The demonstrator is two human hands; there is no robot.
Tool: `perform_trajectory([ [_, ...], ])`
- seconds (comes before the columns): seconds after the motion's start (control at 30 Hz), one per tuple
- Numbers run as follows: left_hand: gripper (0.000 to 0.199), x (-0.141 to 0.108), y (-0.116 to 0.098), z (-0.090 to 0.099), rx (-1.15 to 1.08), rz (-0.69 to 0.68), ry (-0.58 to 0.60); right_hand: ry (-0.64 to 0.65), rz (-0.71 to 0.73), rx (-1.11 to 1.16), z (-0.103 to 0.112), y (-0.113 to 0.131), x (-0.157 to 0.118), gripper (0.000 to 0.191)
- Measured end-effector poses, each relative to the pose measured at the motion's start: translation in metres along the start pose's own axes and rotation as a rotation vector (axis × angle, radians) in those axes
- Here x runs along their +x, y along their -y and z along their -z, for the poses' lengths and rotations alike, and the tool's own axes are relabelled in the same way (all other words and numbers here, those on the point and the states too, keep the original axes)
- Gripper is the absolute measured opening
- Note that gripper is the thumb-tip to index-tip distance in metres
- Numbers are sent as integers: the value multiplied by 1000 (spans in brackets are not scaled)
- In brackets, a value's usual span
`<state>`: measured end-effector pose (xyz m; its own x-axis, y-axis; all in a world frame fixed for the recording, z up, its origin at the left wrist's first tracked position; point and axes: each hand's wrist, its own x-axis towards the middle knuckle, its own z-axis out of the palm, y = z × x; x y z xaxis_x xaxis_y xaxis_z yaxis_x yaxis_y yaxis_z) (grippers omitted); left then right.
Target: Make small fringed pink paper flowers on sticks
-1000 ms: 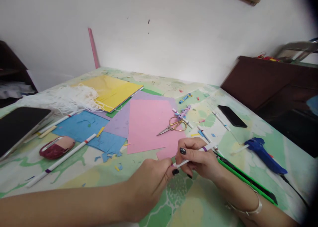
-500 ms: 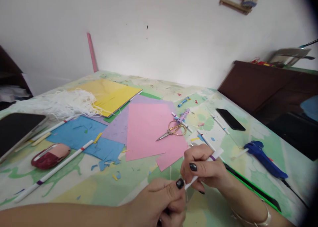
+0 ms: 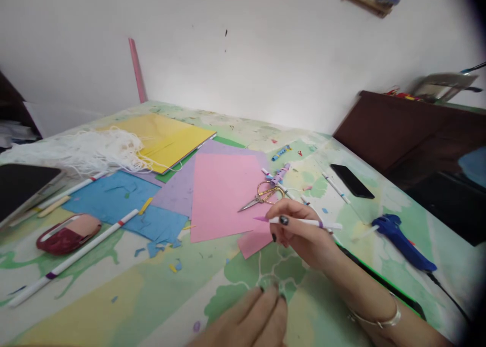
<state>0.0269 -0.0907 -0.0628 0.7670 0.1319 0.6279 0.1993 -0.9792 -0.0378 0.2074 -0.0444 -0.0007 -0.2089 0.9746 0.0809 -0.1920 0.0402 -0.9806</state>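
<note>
My right hand holds a white felt-tip pen in a writing grip above the table. Its bare purple tip points left over a pink paper sheet. Low in the middle, my left hand reaches down to the tabletop with its fingers close together. Something small and clear, blurred, shows at those fingertips; I cannot make out what it is. Gold-handled scissors lie on the pink sheet, just beyond my right hand. A purple paper roll rests behind them.
To the right are a blue glue gun with a cord and a black phone. On the left lie another white pen, a maroon case, blue paper, white yarn and a yellow pad.
My hands have come apart. The pen has been uncapped, and my right hand has swung its purple tip up to the left. My left hand has dropped toward the tabletop.
</note>
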Motion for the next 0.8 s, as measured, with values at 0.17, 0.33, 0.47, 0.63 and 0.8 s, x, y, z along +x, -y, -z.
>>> perform_trajectory([
  [0.17, 20, 4, 1, 2, 305, 79, -94, -44, -107, -174, -12, -13, 1, 17],
  [0.33, 15, -2, -1, 0, 401, 113, 13, -2, -109, -241, -16, -15, 4, 6],
  [0.47, 12, -5, -1, 0, 423, 134, 57, 4, -140, -311, -16, -16, 8, 9],
  [0.63, 11, -7, -1, -2, 432, 130, 60, 11, -169, -334, -16, -19, 11, 14],
  [0.8, 12, -6, -1, -3, 453, 136, 40, 16, -133, -396, -16, -19, 14, 20],
])
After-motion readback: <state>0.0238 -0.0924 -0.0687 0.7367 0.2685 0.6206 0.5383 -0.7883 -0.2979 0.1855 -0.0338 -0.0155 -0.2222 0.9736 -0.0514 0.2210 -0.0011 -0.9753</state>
